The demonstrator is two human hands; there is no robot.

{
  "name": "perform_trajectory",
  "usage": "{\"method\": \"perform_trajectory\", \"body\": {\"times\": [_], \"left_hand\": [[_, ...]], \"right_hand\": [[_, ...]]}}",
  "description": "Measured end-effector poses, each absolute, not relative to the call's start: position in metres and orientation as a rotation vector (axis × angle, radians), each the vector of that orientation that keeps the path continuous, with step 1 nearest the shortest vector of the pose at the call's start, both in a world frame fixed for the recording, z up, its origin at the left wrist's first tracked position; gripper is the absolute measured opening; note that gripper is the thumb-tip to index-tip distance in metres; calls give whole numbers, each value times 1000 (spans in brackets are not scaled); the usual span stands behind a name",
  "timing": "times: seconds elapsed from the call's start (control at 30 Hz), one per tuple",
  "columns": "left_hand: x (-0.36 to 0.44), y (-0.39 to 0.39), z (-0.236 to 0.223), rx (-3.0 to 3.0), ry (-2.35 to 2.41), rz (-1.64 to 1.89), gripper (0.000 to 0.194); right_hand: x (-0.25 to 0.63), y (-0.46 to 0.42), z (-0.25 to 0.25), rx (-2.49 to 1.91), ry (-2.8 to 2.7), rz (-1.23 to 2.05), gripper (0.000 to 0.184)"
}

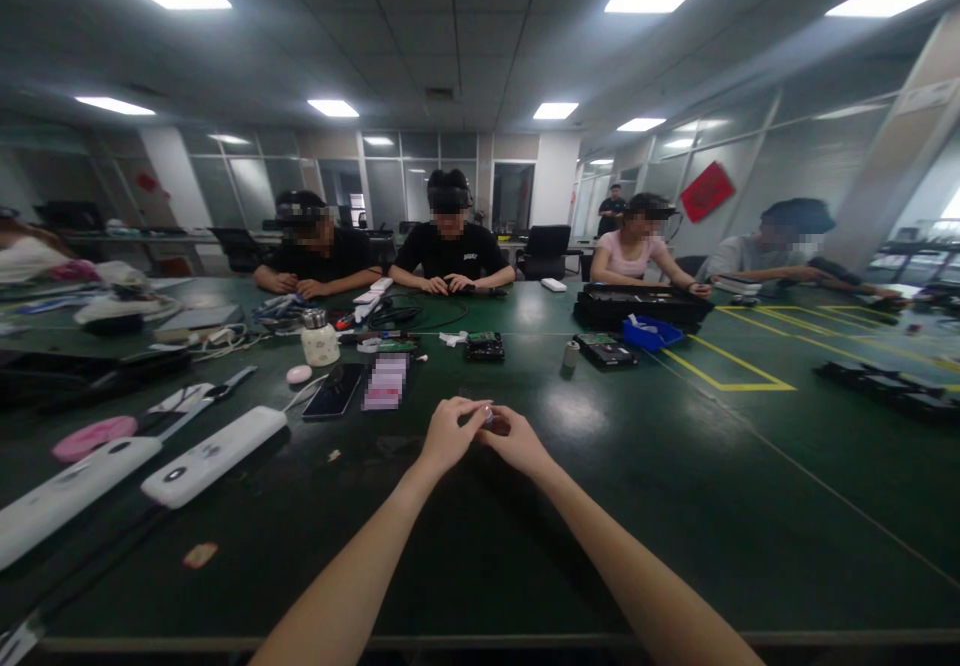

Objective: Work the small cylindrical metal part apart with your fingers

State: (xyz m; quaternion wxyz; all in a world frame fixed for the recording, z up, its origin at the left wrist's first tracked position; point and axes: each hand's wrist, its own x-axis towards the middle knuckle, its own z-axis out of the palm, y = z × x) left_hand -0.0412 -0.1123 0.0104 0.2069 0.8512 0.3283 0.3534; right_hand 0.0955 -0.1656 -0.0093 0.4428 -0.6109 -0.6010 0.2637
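Both my hands meet over the middle of the dark green table (600,506). My left hand (448,433) and my right hand (516,438) have their fingers pinched together round a small pale, shiny object (487,414) held between them. The object is too small to name. My forearms stretch in from the bottom edge of the view.
A phone (334,390), a blurred card (385,382), a white flask (320,338) and white power strips (214,455) lie to the left. A circuit board (484,347), a blue bin (652,332) and a black tray (641,304) sit farther back. Several people work at the far side.
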Motion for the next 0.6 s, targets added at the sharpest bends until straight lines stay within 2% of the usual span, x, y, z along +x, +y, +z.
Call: {"method": "perform_trajectory", "body": {"times": [0.33, 0.6], "left_hand": [[-40, -114, 14, 2398, 996, 1011, 22], [-55, -93, 4, 2330, 1376, 948, 25]], "right_hand": [[92, -175, -5, -1568, -1519, 507, 25], [89, -179, -2, -1631, -1578, 409, 23]]}}
